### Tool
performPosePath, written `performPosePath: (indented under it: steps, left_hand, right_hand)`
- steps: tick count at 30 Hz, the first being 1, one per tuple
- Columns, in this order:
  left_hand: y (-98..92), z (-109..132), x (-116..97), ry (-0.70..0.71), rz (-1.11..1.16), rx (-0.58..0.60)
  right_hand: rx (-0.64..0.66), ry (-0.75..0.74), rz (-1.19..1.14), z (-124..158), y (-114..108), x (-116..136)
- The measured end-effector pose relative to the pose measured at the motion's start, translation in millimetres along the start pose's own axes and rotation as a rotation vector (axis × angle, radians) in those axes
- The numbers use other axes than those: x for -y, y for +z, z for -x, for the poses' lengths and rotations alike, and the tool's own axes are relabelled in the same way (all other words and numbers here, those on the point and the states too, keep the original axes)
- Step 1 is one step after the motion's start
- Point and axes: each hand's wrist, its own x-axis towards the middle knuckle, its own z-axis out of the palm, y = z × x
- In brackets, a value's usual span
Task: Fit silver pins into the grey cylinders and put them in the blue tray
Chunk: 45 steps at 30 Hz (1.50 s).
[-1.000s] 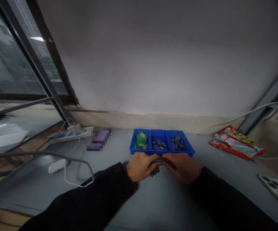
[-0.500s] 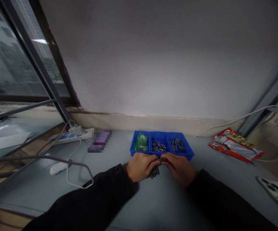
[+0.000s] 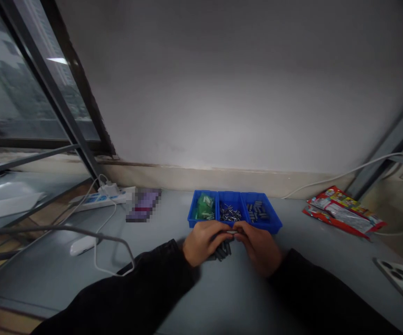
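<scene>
My left hand [image 3: 203, 242] and my right hand [image 3: 260, 245] meet in front of a blue tray [image 3: 276, 228]. Their fingertips pinch a small, pale, narrow piece [image 3: 232, 231], whose exact kind is too small to make out. Several dark grey cylindrical pieces [image 3: 223, 251] show below my left fingers; whether they lie on the table or in the palm I cannot tell. In the tray's left compartment, pale pieces sit in green material [image 3: 204, 207]. Metal screw-like parts [image 3: 229, 213] fill the middle one, and grey cylinders [image 3: 258, 211] the right.
A blurred-out purple item [image 3: 144, 204] and a white power strip [image 3: 102, 199] are at the left, with cables and a white mouse-shaped object [image 3: 83, 245]. Red snack-like packets [image 3: 342, 211] and a phone [image 3: 401, 281] lie at the right. A wall [image 3: 222, 116] stands behind.
The piece between my fingertips now shows as pale, where it looked dark before. My hands have barely shifted, and the grey cylinders below look slightly more spread.
</scene>
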Motion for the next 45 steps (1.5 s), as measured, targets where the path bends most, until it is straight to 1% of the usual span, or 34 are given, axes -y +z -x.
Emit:
performPosePath:
  steps: [9,14,20,24,29,32,35,40,45]
  left_hand:
    - [-1.3,-0.5,-0.9,0.038,0.039,-0.008]
    - [-2.4,-1.3,-2.5,0.043,0.019,-0.008]
    - [-3.0,-1.1,-2.2,0.060,0.036,0.015]
    - [-3.2,-1.2,-2.9,0.076,0.031,0.008]
    - [-4.3,-1.5,-3.1,0.084,0.003,-0.011]
    - [-4.4,-1.7,-2.3,0.062,-0.008,-0.039]
    - [-4.1,-1.7,-2.3,0.052,-0.010,-0.038]
    - [-3.6,-1.6,-3.9,0.062,-0.008,-0.031]
    - [-4.3,-1.7,-4.5,0.081,-0.002,-0.029]
  right_hand:
    - [0.075,0.054,-0.003,0.6,-0.9,0.7]
    - [0.073,0.083,0.004,1.0,-0.2,1.2]
    - [0.073,0.039,-0.027,0.7,-2.0,3.5]
    - [0.073,0.031,-0.071,1.3,-3.3,4.8]
    - [0.046,0.031,-0.099,1.1,-4.2,5.7]
    - [-0.011,0.010,-0.080,0.8,-4.7,6.0]
    - [-0.047,-0.011,-0.035,0.6,-5.0,5.2]
    - [-0.052,-0.070,-0.009,-0.8,-5.4,3.3]
    - [-0.049,-0.067,0.001,-1.4,-5.5,4.4]
